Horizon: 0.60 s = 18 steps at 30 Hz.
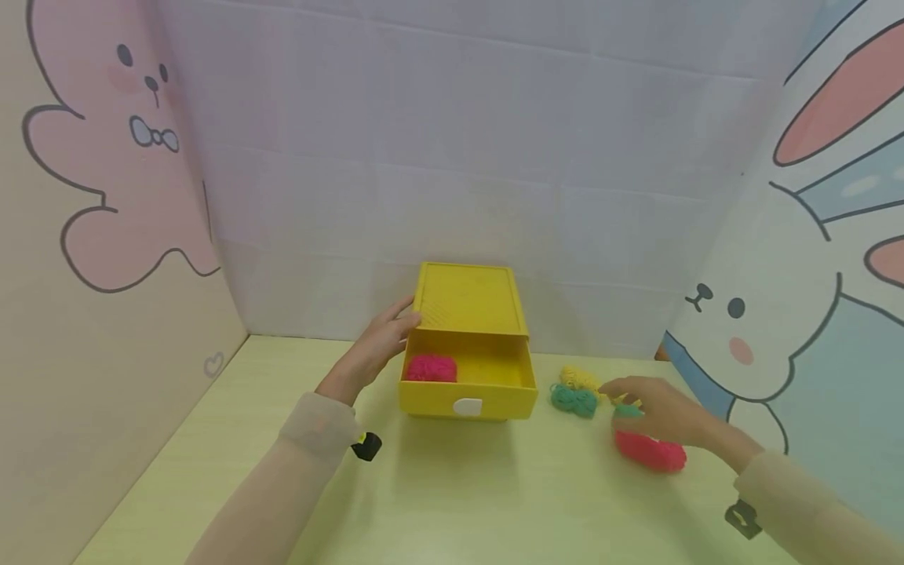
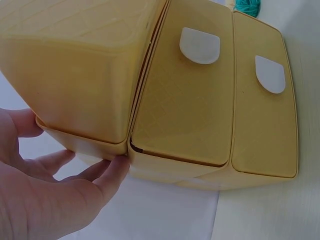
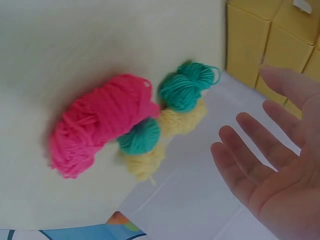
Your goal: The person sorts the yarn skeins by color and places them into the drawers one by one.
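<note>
A yellow drawer cabinet (image 1: 469,298) stands near the back wall, its top drawer (image 1: 432,400) pulled out with a pink yarn skein (image 1: 432,369) inside. My left hand (image 1: 377,345) touches the cabinet's left side with extended fingers, as the left wrist view also shows. Over the yarn at the right hovers my right hand (image 1: 660,408), its fingers spread and holding nothing in the right wrist view. Beneath and beside it lie a large pink skein (image 3: 102,125), two teal skeins, one nearer the cabinet (image 3: 187,87) and one against the pink (image 3: 141,137), and two pale yellow skeins (image 3: 182,120).
Two lower drawers, a middle one (image 2: 185,100) and a bottom one (image 2: 262,110), are closed and bear white tabs. A white cloth wall (image 1: 480,157) rises behind the pale tabletop (image 1: 466,502). Cartoon-printed panels (image 1: 763,329) flank both sides.
</note>
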Available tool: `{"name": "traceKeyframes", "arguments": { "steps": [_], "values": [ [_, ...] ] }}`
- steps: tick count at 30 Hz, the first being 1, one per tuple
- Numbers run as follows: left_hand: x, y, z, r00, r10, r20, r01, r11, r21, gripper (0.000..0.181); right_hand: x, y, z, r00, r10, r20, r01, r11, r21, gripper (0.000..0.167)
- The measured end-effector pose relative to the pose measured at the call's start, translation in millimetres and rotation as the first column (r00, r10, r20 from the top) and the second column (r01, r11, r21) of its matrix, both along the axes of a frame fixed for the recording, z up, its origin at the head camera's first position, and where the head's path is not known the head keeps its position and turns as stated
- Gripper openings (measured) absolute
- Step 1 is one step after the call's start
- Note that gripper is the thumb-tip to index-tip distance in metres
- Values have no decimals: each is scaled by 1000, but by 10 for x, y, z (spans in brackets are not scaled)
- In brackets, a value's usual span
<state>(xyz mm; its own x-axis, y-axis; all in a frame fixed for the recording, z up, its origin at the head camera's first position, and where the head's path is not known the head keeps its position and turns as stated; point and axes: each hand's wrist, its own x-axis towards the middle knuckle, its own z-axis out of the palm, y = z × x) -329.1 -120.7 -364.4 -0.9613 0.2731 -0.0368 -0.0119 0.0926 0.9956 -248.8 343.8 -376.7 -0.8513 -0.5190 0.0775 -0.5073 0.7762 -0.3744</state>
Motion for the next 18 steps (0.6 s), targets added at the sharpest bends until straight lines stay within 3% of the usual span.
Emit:
{"name": "traceKeyframes", "arguments": {
  "steps": [9, 18],
  "values": [
    [11, 28, 8, 1000, 14, 7, -14, 1000, 3, 65, -4, 453, -394, 997, 31, -66, -27, 997, 74, 50],
    [17, 21, 19, 1000, 14, 5, -14, 1000, -7, 65, 4, 702, -625, 1000, -22, 5, 21, 994, 104, 45]
  ]
}}
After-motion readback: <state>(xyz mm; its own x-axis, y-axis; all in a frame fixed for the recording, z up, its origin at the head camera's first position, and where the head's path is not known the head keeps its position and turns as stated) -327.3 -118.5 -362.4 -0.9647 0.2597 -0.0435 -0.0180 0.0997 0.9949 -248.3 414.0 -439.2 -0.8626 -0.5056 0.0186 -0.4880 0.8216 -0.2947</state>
